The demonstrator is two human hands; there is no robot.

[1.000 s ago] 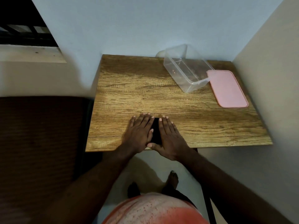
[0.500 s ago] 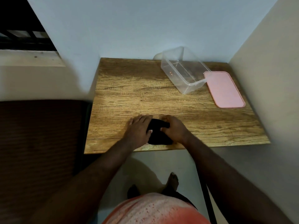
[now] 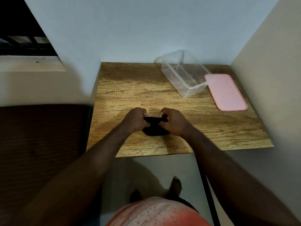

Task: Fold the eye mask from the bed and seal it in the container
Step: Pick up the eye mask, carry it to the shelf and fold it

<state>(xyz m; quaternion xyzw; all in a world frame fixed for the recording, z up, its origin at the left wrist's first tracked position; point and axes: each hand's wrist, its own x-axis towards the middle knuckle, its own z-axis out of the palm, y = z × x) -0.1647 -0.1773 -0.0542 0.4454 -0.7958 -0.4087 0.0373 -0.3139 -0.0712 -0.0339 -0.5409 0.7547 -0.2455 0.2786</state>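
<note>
— Where's the eye mask [image 3: 155,130]?
— On the table [image 3: 130,88], well apart from the container [image 3: 173,79], on the near side of it, bunched between my hands.
— Your fingers?
— Curled on both. My left hand [image 3: 136,120] pinches the mask's left end and my right hand [image 3: 173,122] pinches its right end, with the far edge stretched between them.
— The lid [image 3: 226,92]?
— Pink, lying flat just right of the container, which stands uncovered.

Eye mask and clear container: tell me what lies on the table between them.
Only bare wooden table, seen in the head view. The pink lid lies right of the clear container, not between it and the eye mask.
</note>
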